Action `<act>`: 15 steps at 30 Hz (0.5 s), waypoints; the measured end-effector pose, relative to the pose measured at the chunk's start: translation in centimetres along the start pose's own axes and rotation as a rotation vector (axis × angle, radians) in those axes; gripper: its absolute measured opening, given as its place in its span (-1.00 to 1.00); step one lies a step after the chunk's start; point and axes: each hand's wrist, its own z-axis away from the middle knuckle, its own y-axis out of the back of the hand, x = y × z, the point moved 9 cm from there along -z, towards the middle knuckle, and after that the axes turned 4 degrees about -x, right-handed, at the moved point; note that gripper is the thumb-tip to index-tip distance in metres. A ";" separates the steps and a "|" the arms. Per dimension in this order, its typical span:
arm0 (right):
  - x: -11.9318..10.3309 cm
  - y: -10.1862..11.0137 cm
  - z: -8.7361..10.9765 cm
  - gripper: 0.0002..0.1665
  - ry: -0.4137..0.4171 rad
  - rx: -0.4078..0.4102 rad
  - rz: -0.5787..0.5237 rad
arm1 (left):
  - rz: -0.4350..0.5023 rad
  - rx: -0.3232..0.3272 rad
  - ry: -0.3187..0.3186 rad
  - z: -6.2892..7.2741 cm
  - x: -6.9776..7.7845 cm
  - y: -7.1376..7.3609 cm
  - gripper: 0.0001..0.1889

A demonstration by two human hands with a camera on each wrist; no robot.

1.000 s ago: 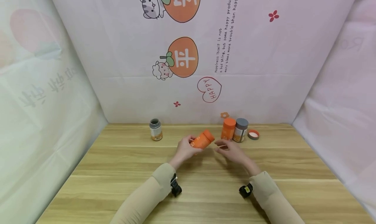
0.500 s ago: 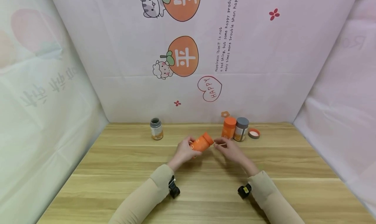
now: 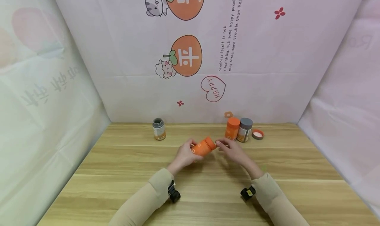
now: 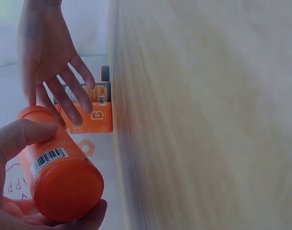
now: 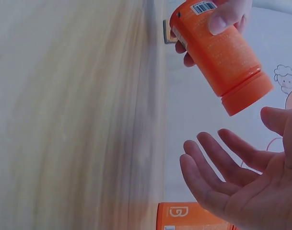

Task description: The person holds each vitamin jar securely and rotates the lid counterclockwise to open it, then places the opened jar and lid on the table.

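Observation:
My left hand (image 3: 183, 156) grips an orange plastic bottle (image 3: 202, 148) round its body and holds it tilted above the table, base toward the left. Its orange lid (image 5: 249, 94) is on and points down toward my right hand (image 3: 233, 151). In the right wrist view that right hand (image 5: 251, 184) has its palm turned up, fingers relaxed and spread, thumb tip just under the lid. Nothing lies in the palm. From the left wrist view, the bottle (image 4: 59, 153) shows its base and a barcode label, with left thumb and fingers wrapped round it.
Behind my right hand stand a second orange bottle (image 3: 232, 129) and a grey-lidded bottle (image 3: 244, 131), side by side. A loose lid (image 3: 257, 134) lies upturned to their right. At the back left is an uncapped bottle (image 3: 159, 130). White printed cloth (image 3: 133, 97) walls the wooden table.
My left hand has tipped the bottle's lid end lower, closer to my right fingers. The right hand has barely moved. The standing bottles and loose lid stay in place.

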 end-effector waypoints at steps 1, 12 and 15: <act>0.0 -0.1 0.0 -0.44 -0.007 -0.004 -0.005 | -0.005 -0.004 -0.003 0.1 0.1 0.0 -0.48; -1.4 -0.9 0.1 -0.34 -0.010 -0.022 0.045 | -0.069 -0.007 -0.057 1.3 1.0 -0.1 -0.47; -1.7 -1.1 0.1 -0.36 -0.001 -0.024 0.023 | -0.098 0.000 -0.067 1.6 1.1 -0.1 -0.46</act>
